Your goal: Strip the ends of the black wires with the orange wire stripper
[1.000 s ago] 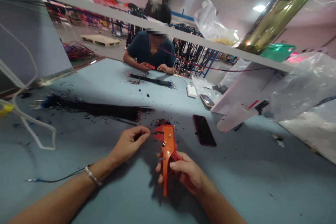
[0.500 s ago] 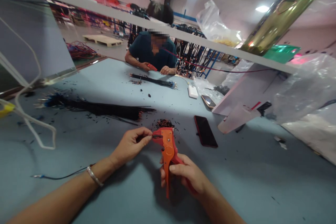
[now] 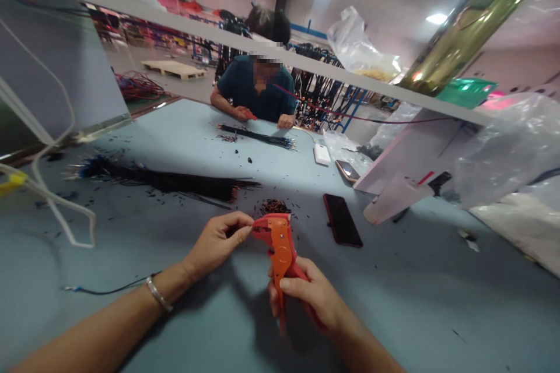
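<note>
My right hand (image 3: 306, 291) is wrapped round the handles of an orange and red wire stripper (image 3: 280, 247), its jaws turned to the left. Thumb and forefinger of my left hand (image 3: 221, 239) pinch a thin black wire (image 3: 116, 289) close to the jaws. The wire passes behind my left wrist, and its far end, with a blue and silver terminal, lies over the table at lower left. Just beyond the stripper is a small heap of black insulation scraps (image 3: 274, 206). A thick bundle of black wires (image 3: 175, 182) rests on the table past my left hand.
A phone (image 3: 343, 220) lies right of the stripper; another phone (image 3: 347, 171) and a white box (image 3: 321, 154) are farther back. Across the table (image 3: 437, 297) sits a person (image 3: 256, 87) behind a smaller wire bundle (image 3: 258, 136). A white wire frame (image 3: 65, 215) stands at left.
The stripper's handles and jaws have shifted slightly, while both my hands keep nearly the same place. Across the table, the person's hand has moved a little to the right.
</note>
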`<state>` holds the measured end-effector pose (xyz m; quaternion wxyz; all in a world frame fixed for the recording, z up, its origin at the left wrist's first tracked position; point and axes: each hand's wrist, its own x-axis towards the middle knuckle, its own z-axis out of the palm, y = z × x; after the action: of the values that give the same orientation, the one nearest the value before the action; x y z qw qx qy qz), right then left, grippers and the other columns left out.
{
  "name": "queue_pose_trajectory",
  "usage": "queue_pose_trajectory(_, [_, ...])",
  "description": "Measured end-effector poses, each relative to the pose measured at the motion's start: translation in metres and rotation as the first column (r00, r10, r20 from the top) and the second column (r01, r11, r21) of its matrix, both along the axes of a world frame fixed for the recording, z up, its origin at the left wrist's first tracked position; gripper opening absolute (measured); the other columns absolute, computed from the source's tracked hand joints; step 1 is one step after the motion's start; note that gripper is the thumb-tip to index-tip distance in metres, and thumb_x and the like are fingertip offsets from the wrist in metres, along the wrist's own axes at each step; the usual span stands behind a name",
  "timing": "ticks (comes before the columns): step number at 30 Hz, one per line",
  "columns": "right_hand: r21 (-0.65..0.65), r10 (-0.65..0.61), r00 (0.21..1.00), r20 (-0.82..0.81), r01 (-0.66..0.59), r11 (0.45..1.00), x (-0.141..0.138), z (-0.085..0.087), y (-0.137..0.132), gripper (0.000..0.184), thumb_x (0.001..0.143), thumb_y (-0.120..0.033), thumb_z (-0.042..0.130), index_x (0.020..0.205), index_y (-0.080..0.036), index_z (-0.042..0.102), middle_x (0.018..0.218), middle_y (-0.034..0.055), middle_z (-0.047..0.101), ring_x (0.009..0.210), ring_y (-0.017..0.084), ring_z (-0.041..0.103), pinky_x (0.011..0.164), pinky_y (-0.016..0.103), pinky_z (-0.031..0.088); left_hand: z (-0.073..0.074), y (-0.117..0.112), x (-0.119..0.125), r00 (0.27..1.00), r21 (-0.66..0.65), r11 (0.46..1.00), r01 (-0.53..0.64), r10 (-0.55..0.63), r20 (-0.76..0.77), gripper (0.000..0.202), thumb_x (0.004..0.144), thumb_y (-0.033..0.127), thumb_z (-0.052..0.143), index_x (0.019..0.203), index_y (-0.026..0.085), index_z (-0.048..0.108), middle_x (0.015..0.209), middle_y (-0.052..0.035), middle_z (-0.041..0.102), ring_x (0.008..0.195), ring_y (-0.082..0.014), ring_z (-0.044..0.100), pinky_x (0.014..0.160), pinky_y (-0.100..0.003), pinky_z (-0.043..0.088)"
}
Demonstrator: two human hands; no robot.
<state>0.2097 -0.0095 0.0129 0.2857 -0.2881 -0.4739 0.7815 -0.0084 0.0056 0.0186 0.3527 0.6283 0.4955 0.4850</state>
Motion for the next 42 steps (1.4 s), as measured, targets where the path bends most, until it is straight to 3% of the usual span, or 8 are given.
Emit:
queue_pose_trajectory(8, [0.007,0.009,1.0,0.02,-0.009,1.0,0.001,0.001,0.001,0.03,0.074,-0.036,0.07,0.088,-0.013,0.057,0.065,0.0028,0.062,0.049,0.014,0.058,0.04,0.022,0.045,0.003,0.001,0.0,1.0,0.028,0.999,0.017,-0.016,-0.02,0.02,0.083,0.031,0.056,0.079,0.014,0.068,0.072,-0.0029,0.067,0.069,-0.015,0.059,0.066,-0.024,0.046])
queue_pose_trajectory(23, [0.064,-0.013,0.999,0.041,0.01,0.998,0.0,-0.006,0.003,0.032,0.074,-0.041,0.07,0.082,-0.013,0.056,0.06,0.0017,0.061,0.045,0.012,0.057,0.041,0.022,0.045,0.006,-0.002,0.002,1.0,-0.007,1.0,0.002,-0.002,-0.023,0.021,0.082,0.032,0.055,0.076,0.014,0.065,0.062,0.001,0.059,0.058,-0.0111,0.049,0.056,-0.022,0.04])
queue_pose_trajectory(42, [0.006,-0.042,0.997,0.065,0.042,0.999,-0.006,-0.011,0.002,0.038,0.072,-0.047,0.072,0.076,-0.014,0.053,0.057,0.0007,0.059,0.042,0.012,0.055,0.037,0.02,0.044,0.003,0.001,0.005,0.997,-0.054,0.998,-0.024,0.02,-0.069,0.02,0.08,0.032,0.052,0.074,0.015,0.061,0.062,0.0021,0.056,0.057,-0.0115,0.048,0.055,-0.022,0.038])
